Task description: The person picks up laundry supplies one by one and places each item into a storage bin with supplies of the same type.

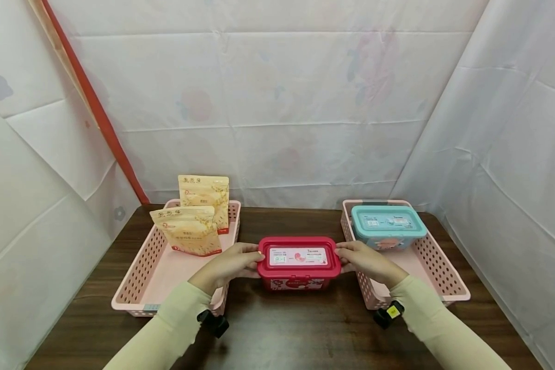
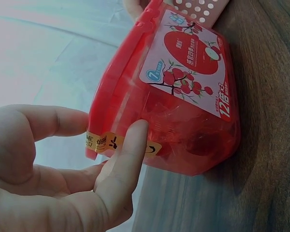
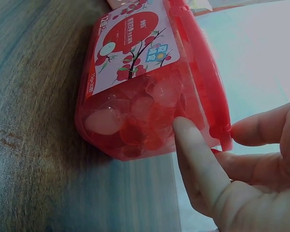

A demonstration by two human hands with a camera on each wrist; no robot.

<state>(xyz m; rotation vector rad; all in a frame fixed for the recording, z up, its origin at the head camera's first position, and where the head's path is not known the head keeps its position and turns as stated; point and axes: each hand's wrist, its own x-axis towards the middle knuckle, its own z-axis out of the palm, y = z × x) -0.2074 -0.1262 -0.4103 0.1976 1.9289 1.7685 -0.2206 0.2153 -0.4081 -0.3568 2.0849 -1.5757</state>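
A red lidded box of laundry pods (image 1: pixel 298 259) sits on the dark wooden table midway between two baskets. My left hand (image 1: pixel 233 264) holds its left end, thumb and fingers at the lid's rim and end wall. At the opposite end my right hand (image 1: pixel 365 259) grips the box the same way. In the left wrist view, a yellow sticker (image 2: pixel 121 142) runs from the lid down the end wall near my fingers. Rounded pods (image 3: pixel 140 116) show through the see-through wall in the right wrist view. The lid is on, with a white label on top.
To the left, a pink basket (image 1: pixel 131 277) holds two yellow stand-up pouches (image 1: pixel 189 231). The right pink basket (image 1: pixel 444 267) holds a light-blue lidded box (image 1: pixel 388 226) towards its back. White cloth (image 1: pixel 268 113) hangs behind the table and along both sides.
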